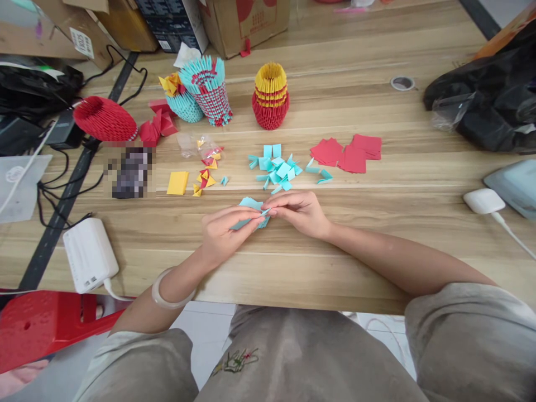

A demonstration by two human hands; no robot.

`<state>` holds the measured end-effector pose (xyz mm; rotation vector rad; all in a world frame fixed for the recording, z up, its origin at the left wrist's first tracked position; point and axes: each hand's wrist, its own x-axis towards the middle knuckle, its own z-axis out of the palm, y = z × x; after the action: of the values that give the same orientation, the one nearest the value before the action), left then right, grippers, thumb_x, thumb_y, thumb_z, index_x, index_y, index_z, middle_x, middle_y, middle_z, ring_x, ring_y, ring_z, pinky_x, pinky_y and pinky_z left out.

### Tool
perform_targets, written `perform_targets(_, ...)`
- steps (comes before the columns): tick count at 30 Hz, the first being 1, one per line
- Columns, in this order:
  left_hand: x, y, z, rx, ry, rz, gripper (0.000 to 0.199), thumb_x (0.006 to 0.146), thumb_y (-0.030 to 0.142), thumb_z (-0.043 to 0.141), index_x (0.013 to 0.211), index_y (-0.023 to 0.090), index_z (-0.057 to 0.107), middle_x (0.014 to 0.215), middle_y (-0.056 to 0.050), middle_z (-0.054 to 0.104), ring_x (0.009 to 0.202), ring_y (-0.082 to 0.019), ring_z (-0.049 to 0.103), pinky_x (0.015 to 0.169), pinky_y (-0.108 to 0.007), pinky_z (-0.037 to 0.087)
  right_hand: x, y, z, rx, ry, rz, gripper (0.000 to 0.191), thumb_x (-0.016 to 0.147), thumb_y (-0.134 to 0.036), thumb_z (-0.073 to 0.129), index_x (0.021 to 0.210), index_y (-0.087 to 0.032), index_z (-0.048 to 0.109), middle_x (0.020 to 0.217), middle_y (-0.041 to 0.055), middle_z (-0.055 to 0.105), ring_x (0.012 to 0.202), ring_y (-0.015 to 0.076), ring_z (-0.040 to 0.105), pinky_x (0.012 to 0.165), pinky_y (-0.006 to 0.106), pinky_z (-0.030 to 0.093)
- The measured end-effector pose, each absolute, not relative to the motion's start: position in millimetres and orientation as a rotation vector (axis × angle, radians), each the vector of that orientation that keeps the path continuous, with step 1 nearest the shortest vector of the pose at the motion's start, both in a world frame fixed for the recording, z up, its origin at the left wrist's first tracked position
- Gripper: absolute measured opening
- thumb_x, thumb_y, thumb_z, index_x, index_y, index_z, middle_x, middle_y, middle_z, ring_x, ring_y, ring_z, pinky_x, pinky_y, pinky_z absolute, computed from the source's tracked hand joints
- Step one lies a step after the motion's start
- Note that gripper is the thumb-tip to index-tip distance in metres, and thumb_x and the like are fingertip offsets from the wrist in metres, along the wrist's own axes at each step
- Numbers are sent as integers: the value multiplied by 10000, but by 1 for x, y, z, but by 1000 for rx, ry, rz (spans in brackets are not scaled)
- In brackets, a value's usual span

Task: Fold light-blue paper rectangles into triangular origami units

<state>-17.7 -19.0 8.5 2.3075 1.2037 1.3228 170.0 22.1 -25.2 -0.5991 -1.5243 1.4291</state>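
Between the fingertips of both hands is a small light-blue piece of paper (266, 212), seen nearly edge-on. My left hand (228, 226) pinches it from the left, and my right hand (300, 212) pinches it from the right. Under and behind the fingers lies a stack of light-blue paper sheets (250, 202), partly hidden by my left hand. Just beyond the hands sits a loose pile of folded light-blue paper pieces (278, 169). Two more folded blue pieces (324, 177) lie to its right.
Red paper sheets (354, 156) lie right of the pile; yellow sheets (178, 183) lie left. Farther back stand a red-and-yellow paper vase (271, 97) and a blue-and-red one (209, 92). A red paper vase (104, 118) lies at left, near a white power bank (90, 254).
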Motion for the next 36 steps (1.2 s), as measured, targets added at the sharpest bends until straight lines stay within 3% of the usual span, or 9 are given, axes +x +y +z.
perform_targets(10, -14, -19, 12, 2264, 1247, 1301, 69, 726, 212, 758, 780, 196, 717, 774, -15, 752, 699, -150, 716, 698, -234, 601, 170, 23, -27, -620, -1492, 1417, 122, 759, -295, 730, 826, -197, 760, 885, 62, 747, 853, 159, 687, 793, 304, 573)
perform_targets(24, -16, -18, 11, 2349, 1150, 1314, 34, 757, 161, 727, 781, 171, 707, 761, -22, 749, 697, -125, 712, 704, -196, 592, 170, 23, -26, -544, -1530, 1342, 122, 776, -159, 702, 874, -194, 765, 886, 51, 761, 856, 134, 707, 771, 232, 581)
perform_targets(32, -17, -18, 10, 2341, 1150, 1337, 30, 759, 140, 716, 757, 157, 692, 732, -34, 743, 677, -129, 708, 666, -195, 581, 171, 22, -25, -601, -1572, 1346, 102, 786, -255, 701, 791, -165, 748, 830, 63, 753, 803, 142, 700, 740, 250, 575)
perform_targets(36, -16, -20, 11, 2303, 1157, 1259, 58, 793, 168, 679, 735, 165, 688, 723, -23, 738, 667, -122, 699, 642, -190, 562, 171, 19, -22, -618, -1557, 1454, 201, 789, -334, 688, 768, -136, 719, 695, 46, 714, 610, 107, 653, 581, 216, 546)
